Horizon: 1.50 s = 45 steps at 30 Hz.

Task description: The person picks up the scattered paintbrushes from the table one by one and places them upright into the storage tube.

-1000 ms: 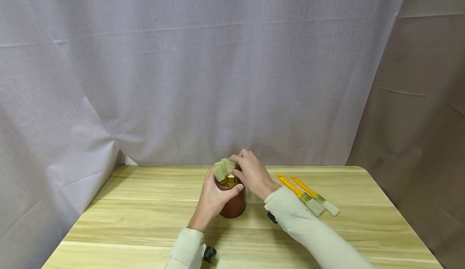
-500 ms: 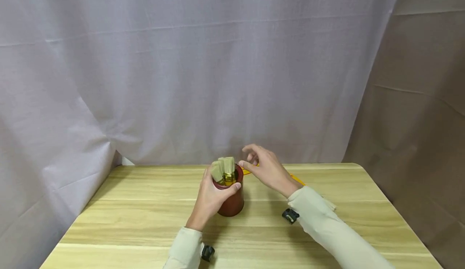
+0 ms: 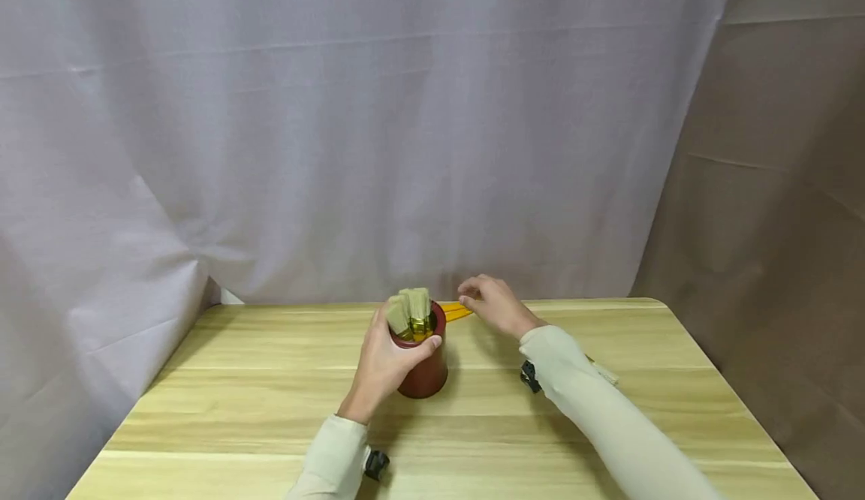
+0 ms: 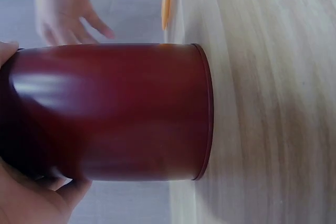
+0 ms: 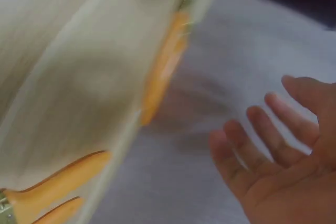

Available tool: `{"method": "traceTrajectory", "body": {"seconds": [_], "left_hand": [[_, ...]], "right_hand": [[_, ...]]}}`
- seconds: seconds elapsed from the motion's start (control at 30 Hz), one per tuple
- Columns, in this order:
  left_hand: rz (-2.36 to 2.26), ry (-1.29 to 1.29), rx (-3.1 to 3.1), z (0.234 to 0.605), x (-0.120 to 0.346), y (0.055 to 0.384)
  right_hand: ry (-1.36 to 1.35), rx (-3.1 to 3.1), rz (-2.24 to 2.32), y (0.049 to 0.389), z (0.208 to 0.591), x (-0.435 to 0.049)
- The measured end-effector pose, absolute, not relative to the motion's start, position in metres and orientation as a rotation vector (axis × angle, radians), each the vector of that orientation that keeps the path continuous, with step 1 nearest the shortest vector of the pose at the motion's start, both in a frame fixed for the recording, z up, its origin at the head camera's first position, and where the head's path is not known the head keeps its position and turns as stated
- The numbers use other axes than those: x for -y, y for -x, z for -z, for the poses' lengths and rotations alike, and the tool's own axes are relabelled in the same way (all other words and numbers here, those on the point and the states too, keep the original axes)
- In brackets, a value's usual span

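A dark red cylindrical pot [image 3: 427, 376] stands on the table, brush bristles [image 3: 417, 305] and gold ferrules sticking up from its mouth. My left hand [image 3: 380, 365] grips the pot near its rim, thumb across the front; the left wrist view shows fingers on both sides of the smooth red wall [image 4: 115, 114]. Behind and right of the pot, yellow-orange brush handles [image 3: 456, 312] lie on the table, partly hidden by it. Over their ends hovers my right hand [image 3: 496, 306]. In the right wrist view its fingers are spread, holding nothing, apart from the orange handle [image 5: 164, 72].
More paintbrushes [image 3: 604, 371] lie to the right, mostly covered by the right sleeve in the head view; their orange handles [image 5: 60, 182] show in the right wrist view. A grey curtain [image 3: 351, 147] hangs behind the wooden table [image 3: 270, 380].
My right hand has let go of the bristles at the pot's mouth and moved right, towards the handles behind it. The left hand keeps its grip on the pot.
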State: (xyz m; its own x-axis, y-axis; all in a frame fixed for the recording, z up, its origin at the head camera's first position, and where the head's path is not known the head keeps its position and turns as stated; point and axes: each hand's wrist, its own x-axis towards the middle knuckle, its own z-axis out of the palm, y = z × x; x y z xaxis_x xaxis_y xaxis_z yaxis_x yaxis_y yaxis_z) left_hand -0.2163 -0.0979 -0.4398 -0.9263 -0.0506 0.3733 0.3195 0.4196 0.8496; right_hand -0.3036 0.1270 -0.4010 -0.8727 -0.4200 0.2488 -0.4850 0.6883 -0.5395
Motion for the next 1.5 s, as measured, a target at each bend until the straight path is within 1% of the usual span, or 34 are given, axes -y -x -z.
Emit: {"method": "traceTrajectory", "body": {"seconds": [0.13, 0.23, 0.4, 0.53, 0.67, 0.9, 1.17, 1.37, 1.5], "left_hand": [[1.528, 0.233, 2.320, 0.442, 0.095, 0.215], [1.541, 0.253, 2.311, 0.445, 0.089, 0.214], [1.575, 0.297, 2.324, 0.447, 0.073, 0.213], [1.582, 0.297, 2.320, 0.446, 0.069, 0.212], [1.578, 0.300, 2.321, 0.443, 0.075, 0.211], [1.577, 0.301, 2.314, 0.441, 0.085, 0.213], [1.554, 0.263, 2.316, 0.443, 0.091, 0.214], [1.557, 0.257, 2.314, 0.444, 0.090, 0.214], [1.562, 0.258, 2.307, 0.443, 0.090, 0.214]], "right_hand": [[-0.884, 2.859, -0.695, 0.325, 0.431, -0.122], [-0.934, 2.876, -0.556, 0.332, 0.450, -0.123], [-0.879, 2.855, -0.374, 0.331, 0.477, -0.140], [-0.852, 2.776, -0.253, 0.325, 0.484, -0.150], [-0.779, 2.785, -0.183, 0.309, 0.481, -0.150], [-0.537, 2.924, -0.182, 0.265, 0.464, -0.143], [-0.383, 2.940, -0.229, 0.220, 0.461, -0.150], [-0.284, 3.021, -0.246, 0.199, 0.456, -0.168], [-0.275, 3.029, -0.275, 0.194, 0.451, -0.173]]}}
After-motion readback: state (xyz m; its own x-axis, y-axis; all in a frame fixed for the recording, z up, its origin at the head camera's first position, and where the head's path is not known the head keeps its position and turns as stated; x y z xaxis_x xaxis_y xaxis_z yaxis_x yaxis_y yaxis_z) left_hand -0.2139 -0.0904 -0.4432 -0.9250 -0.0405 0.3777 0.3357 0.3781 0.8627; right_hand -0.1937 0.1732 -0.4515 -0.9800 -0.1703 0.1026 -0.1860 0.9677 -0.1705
